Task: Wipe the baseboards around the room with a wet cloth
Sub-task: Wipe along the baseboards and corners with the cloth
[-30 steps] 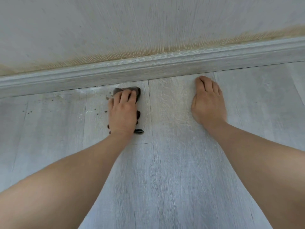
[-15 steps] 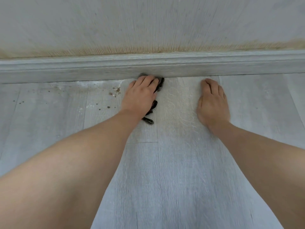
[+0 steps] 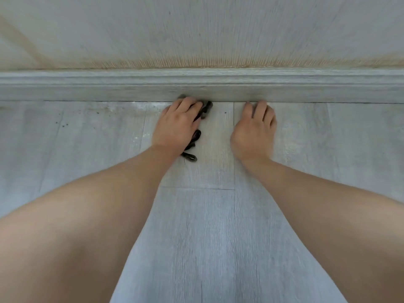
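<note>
A grey wood-grain baseboard (image 3: pixel 306 86) runs across the view where the wall meets the floor. A dark wet cloth (image 3: pixel 205 109) lies bunched under my left hand (image 3: pixel 177 125), which presses it into the foot of the baseboard. A twisted tail of the cloth sticks out by my wrist. My right hand (image 3: pixel 253 130) rests flat on the floor to the right of the cloth, and its fingertips touch the baseboard.
The floor (image 3: pixel 218 237) is pale grey laminate planks. Dark crumbs and whitish dust (image 3: pixel 63 124) lie along the baseboard to the left of my hands. The wall (image 3: pixel 196 29) above carries a yellowish stain band just over the baseboard.
My left hand slid the cloth right and forward, from open floor up against the baseboard. My right hand moved forward until its fingertips met the baseboard. The view came closer to the wall.
</note>
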A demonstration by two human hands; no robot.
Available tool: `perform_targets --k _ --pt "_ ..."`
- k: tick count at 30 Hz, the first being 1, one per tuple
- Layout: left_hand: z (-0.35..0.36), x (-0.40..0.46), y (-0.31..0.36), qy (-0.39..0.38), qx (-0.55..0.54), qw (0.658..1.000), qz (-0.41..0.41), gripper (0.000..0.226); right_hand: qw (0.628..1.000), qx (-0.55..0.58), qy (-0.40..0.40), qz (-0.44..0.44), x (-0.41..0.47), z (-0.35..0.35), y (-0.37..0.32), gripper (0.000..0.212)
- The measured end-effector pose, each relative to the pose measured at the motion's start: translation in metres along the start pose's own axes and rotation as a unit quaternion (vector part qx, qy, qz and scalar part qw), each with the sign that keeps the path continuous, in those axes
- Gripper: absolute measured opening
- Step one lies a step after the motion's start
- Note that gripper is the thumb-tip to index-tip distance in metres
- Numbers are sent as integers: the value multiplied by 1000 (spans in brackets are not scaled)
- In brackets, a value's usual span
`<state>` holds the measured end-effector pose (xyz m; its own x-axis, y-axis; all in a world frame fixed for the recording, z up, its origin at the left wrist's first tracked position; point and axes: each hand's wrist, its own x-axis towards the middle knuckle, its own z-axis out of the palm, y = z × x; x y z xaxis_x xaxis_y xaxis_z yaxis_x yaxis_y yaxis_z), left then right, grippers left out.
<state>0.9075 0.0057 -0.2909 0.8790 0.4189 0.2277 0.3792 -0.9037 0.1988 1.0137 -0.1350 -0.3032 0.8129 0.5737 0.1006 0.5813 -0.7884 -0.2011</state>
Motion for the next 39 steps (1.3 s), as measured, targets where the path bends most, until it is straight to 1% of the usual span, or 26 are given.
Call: perform_targets --k 4,6,7,9,12,14,16,17,20,22,24,26,29,31,32,34,36,38,39 --pt "-12 -10 -20 22 59 998 -27 32 1000 -10 -16 -7 1 -5 -4 46" --pt "-8 -7 -9 27 100 995 -17 27 1000 -13 -7 -5 1 -3 -2 46" --pt "-4 -4 1 28 114 993 -3 28 1000 -14 0 -4 2 -2 -2 45" --pt "5 4 26 20 114 993 23 34 1000 -4 16 7 1 0 -4 42" --pt "13 19 50 21 80 997 3 30 999 14 39 7 1 1 -6 38" --pt "11 19 47 11 80 997 6 29 1000 7 24 0 1 0 -5 39" --pt "5 9 30 -9 87 996 17 32 1000 -7 4 -1 0 -2 -4 42" --pt "-1 1 16 -11 87 996 -6 33 1000 -13 -3 -3 0 -4 -3 44" --pt "-26 -15 -27 -28 115 986 -122 31 1000 -22 -21 -6 0 -8 -4 46" --pt "-38 -18 -41 -48 125 979 -156 30 999 -19 -30 -4 1 -9 -4 47" --pt "-40 -15 -35 -40 109 979 -167 29 999 -17 -30 -4 0 -10 -5 47" --pt "-38 -9 -15 -12 76 986 -148 29 1000 -13 -22 -5 0 -10 -5 47" --pt "-25 4 21 31 13 997 -71 28 1000 4 3 0 1 -5 -5 45" --pt "-17 17 45 51 -14 998 -30 30 999 21 39 0 1 0 -4 38" --pt "-13 22 54 48 -17 999 -13 30 998 29 56 1 2 2 -4 34" --pt "-3 24 64 10 -12 1000 14 29 997 44 68 3 2 4 -3 30" --pt "2 17 58 -35 13 999 36 37 997 51 61 3 3 4 -2 33" --pt "-3 7 40 -39 49 998 27 40 998 48 46 -2 2 2 -2 40" --pt "-8 3 29 -40 67 997 -2 38 998 47 40 -3 2 1 -2 43"
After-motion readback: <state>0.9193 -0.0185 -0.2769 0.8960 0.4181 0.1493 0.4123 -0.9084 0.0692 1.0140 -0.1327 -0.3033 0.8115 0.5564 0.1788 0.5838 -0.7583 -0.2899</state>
